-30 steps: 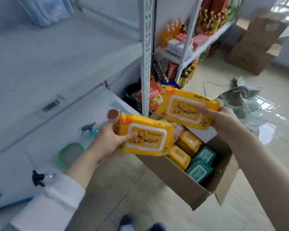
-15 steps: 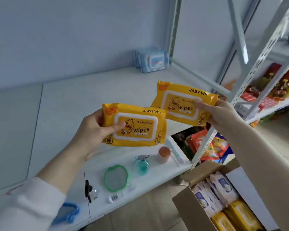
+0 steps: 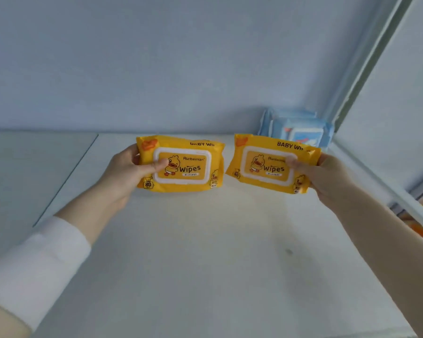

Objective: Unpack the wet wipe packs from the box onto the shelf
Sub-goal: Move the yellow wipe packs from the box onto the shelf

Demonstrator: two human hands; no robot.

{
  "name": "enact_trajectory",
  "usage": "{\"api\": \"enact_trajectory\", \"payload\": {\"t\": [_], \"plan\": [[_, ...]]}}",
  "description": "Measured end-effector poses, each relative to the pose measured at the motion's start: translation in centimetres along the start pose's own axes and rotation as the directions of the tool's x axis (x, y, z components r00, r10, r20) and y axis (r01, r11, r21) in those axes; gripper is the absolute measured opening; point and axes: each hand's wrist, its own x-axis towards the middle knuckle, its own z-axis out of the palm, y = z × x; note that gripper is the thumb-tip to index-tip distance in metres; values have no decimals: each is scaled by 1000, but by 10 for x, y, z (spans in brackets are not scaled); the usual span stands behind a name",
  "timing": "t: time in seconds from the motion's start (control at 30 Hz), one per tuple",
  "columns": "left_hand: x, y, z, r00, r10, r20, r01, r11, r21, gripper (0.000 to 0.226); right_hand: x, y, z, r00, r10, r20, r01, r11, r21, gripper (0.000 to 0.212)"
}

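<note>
Over the shelf [image 3: 205,252], the left hand [image 3: 127,172] and right hand [image 3: 327,176] each pinch 1 yellow wipe pack: left pack [image 3: 188,167], right pack [image 3: 269,164], duck labels, "80" printed.

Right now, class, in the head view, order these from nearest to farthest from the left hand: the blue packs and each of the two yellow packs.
1. Left yellow pack: gripped in the left hand itself.
2. Right yellow pack: beside it, held by the right hand.
3. Blue packs: back right corner of the shelf.

Yellow wipe packs [image 3: 181,164], white shelf [image 3: 205,240]
</note>
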Motion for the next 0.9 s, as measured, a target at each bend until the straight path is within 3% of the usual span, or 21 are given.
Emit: {"api": "enact_trajectory", "payload": {"t": [0.1, 0.2, 0.33, 0.43, 0.53, 0.67, 0.9], "plan": [[49, -5, -5, 1000, 14, -6, -14, 1000, 13, 29, 50, -5, 18, 1000, -28, 14, 29, 998, -55, 28], [99, -13, -5, 1000, 14, 14, -14, 999, 32, 30, 91, -9, 37, 996, -71, 47, 76, 987, -141, 15], [152, -24, 1, 999, 24, 38, -25, 999, 38, 34, 134, -15, 56, 992, -99, 81, 116, 964, -241, 14], [180, -33, 0, 999, 21, 32, -23, 998, 53, 31, 159, -16, 66, 988, -91, 122, 128, 929, -346, 25], [198, -40, -2, 998, 36, 45, -38, 998, 40, 29, 178, -20, 76, 974, -170, 150, 223, 835, -502, 37], [210, -48, -2, 996, 84, 18, -85, 993, 83, 34, 196, -27, 87, 962, -223, 157, 265, 625, -735, 45], [219, -47, 1, 973, 214, -89, -168, 916, 366, 44, 214, -38, 101, 953, -271, 133, 257, 495, -830, 55]]}}
